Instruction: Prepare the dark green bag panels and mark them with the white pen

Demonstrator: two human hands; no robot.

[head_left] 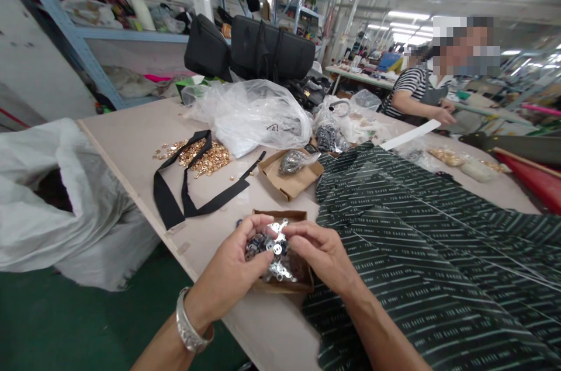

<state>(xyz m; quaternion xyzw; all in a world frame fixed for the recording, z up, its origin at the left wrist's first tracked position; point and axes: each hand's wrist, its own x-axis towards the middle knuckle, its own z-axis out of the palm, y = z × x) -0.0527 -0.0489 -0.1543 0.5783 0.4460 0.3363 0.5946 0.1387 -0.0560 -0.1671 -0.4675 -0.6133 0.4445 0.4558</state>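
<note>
A small cardboard box (286,287) near the table's front edge holds many flat silver metal washers (277,249), some with holes or slots. Over its left side is my left hand (236,269), thumb and index finger apart, with washers showing between them. My right hand (322,251) comes in from the box's right side. Its thumb and index finger are pinched close together at a shiny silver washer (280,232) above the pile. The lower fingers of both hands are partly hidden. A silver bangle (188,321) is on my left wrist.
Dark striped fabric with lettering (412,231) covers the table's right side. Beyond the box are an open carton (287,184) with a bagged item, black straps (214,204), gold metal pieces (208,158) and clear plastic bags (263,114). A person (416,93) in stripes stands across the table.
</note>
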